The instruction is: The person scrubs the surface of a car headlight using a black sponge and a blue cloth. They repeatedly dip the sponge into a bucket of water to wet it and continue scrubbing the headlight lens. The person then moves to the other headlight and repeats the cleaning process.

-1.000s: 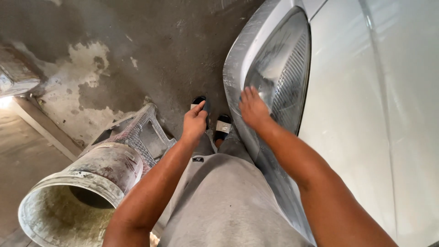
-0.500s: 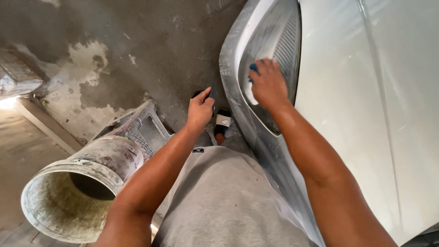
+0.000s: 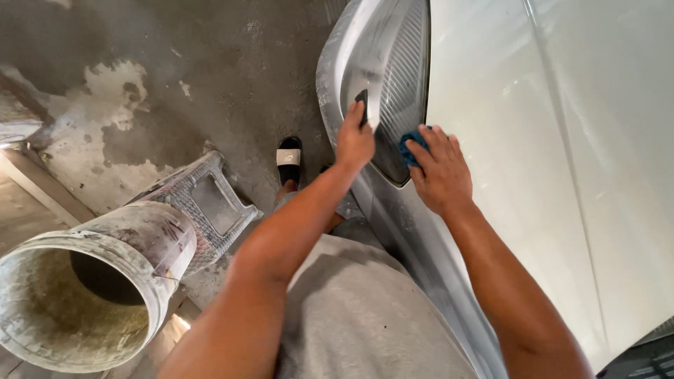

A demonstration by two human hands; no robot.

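Observation:
A white car (image 3: 562,175) fills the right side, its headlight (image 3: 400,77) dusty and hazed. My right hand (image 3: 439,172) presses a small blue pad (image 3: 409,146) against the headlight's lower right edge, near the body panel. My left hand (image 3: 354,137) rests on the headlight's left part, fingers together, holding a small dark piece (image 3: 362,102) flat against the lens. Both forearms reach forward from my grey shorts (image 3: 358,316).
A stained round bucket (image 3: 91,281) lies tipped at the lower left, leaning on a grey plastic stool (image 3: 203,203). My foot in a black-and-white sandal (image 3: 289,158) stands on the patchy concrete floor (image 3: 140,91) beside the car's bumper (image 3: 330,70).
My left hand has risen from near the sandal onto the headlight. My right hand has slid with the blue pad towards the lamp's right edge. The view has shifted closer.

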